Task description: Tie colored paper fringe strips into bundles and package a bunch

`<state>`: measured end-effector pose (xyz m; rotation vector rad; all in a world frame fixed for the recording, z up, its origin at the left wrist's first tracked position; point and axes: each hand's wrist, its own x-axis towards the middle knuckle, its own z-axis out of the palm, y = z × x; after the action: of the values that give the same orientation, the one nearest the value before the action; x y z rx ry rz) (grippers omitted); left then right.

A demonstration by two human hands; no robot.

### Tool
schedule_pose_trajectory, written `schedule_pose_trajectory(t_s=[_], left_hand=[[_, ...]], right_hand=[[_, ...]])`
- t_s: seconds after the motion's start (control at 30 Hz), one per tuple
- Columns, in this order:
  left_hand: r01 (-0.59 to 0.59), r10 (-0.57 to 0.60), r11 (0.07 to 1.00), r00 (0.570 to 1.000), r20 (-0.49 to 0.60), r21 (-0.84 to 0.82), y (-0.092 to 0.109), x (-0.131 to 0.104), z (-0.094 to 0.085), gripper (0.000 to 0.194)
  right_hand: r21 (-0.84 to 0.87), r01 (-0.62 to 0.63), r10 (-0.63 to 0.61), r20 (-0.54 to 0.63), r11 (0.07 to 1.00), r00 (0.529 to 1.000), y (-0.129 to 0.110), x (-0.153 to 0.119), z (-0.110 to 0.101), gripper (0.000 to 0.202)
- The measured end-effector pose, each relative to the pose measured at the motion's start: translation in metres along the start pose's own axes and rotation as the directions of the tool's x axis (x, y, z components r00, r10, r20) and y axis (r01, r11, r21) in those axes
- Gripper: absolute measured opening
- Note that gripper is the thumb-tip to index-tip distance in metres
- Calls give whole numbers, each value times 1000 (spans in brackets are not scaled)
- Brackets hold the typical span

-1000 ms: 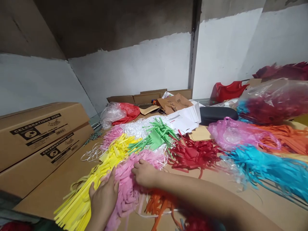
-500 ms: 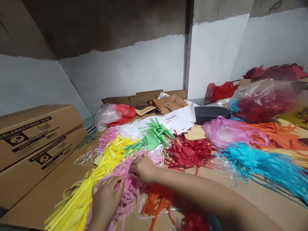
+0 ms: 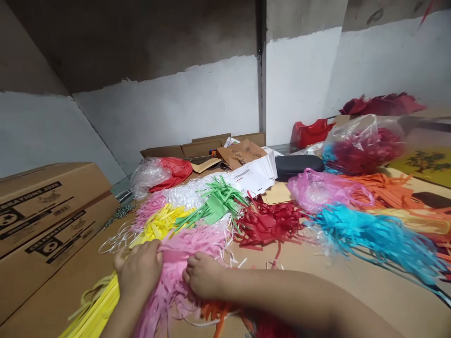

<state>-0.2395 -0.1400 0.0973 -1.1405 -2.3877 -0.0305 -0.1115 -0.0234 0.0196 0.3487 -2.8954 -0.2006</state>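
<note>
head view: the right hand (image 3: 202, 277) curls narrowly on pink strips (image 3: 202, 239), lying on the desk (image 3: 355, 284) beside yellow strips (image 3: 95, 307); the left hand (image 3: 139, 267) touches them, its hidden grip impossible to tell. a clear bag (image 3: 371, 124) holds dark red and blue pieces; two stacked cartons (image 3: 70, 223) hide their insides.

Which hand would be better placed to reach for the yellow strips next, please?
Probably the left hand: it is right beside the yellow strips, while the right hand is farther across, with pink strips lying between.
</note>
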Motion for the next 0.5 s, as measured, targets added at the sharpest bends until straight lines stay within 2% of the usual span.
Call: schedule_pose_trajectory(t_s=[0.13,0.27,0.37,0.5], left_hand=[[117,-117,993,992,-51,-3,-12,44,-33,38],[96,-98,994,994,-52,-52,-17,93,-56,41],[83,-87,992,995,-46,-91,-13,120,-62,42],[-80,103,974,990,100,-213,-8,131,-53,36]], right_hand=[[26,-55,54,56,998,997,0,12,3,12],[52,-78,73,94,996,993,2,4,-5,17],[68,-62,59,39,996,997,2,-12,-22,20],[45,-20,22,-51,999,998,11,-53,-52,21]])
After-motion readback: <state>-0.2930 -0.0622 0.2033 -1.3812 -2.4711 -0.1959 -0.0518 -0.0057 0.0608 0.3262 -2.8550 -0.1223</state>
